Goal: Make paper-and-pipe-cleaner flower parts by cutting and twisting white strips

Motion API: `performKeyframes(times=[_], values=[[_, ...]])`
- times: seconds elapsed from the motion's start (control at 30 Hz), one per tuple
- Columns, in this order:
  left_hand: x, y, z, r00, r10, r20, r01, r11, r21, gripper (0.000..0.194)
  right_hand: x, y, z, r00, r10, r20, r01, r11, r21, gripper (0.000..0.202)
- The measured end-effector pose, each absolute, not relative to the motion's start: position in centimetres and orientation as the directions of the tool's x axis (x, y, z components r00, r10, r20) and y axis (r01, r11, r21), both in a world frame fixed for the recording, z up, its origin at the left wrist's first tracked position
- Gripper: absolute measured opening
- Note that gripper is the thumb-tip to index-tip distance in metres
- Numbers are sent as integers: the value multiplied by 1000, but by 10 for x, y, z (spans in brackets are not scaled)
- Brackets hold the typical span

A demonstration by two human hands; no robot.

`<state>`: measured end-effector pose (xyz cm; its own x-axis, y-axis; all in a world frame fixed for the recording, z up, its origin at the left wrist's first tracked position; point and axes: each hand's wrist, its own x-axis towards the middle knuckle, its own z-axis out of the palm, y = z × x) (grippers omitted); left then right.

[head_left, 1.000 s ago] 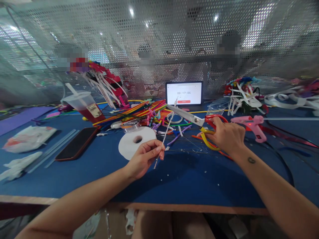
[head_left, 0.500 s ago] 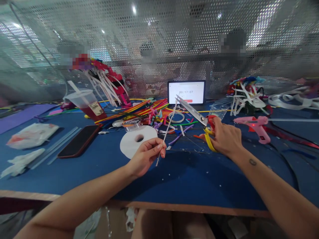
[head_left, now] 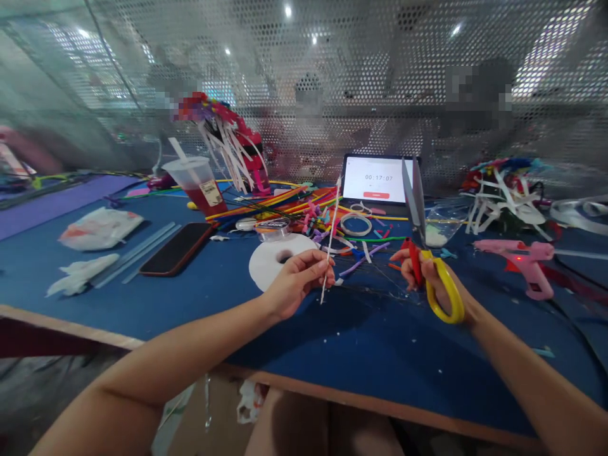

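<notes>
Between the thumb and fingers of my left hand [head_left: 304, 278] is a thin white twisted stick [head_left: 333, 221], held nearly upright with its lower end below the fingers. My right hand [head_left: 430, 272] has its fingers in the red and yellow handles of the scissors [head_left: 415, 202]. The blades point up and stand slightly apart, clear of the stick. Behind my left hand lies a roll of white ribbon [head_left: 266, 263]. Colourful pipe cleaners [head_left: 285, 201] and cut pieces are heaped behind both hands.
A drink cup [head_left: 192, 180], a dark phone [head_left: 178, 249] and a plastic packet [head_left: 101, 228] are on the left. A tablet [head_left: 377, 180] stands at the back. A pink glue gun [head_left: 522, 256] lies right, near white ribbon strips [head_left: 506, 206].
The scissors have turned from slanting left to upright, their blades now apart and away from the stick's tip. My right hand has rotated with them. The camera view has shifted left.
</notes>
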<state>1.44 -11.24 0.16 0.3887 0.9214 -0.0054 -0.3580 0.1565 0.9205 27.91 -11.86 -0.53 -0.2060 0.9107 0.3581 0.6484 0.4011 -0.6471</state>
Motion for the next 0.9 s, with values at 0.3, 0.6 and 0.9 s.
performKeyframes(times=[0.3, 0.6, 0.9], values=[[12, -107, 3, 351, 936, 37, -372, 103, 922, 17, 258, -134, -4, -387, 918, 79, 193, 165, -967, 59], [20, -117, 1, 342, 927, 156, -317, -42, 948, 12, 223, -148, -4, -354, 931, -90, 45, -79, -996, 37], [29, -127, -2, 311, 930, 195, -356, -76, 932, 8, 213, -152, 0, -408, 911, -55, 46, -40, -998, 32]])
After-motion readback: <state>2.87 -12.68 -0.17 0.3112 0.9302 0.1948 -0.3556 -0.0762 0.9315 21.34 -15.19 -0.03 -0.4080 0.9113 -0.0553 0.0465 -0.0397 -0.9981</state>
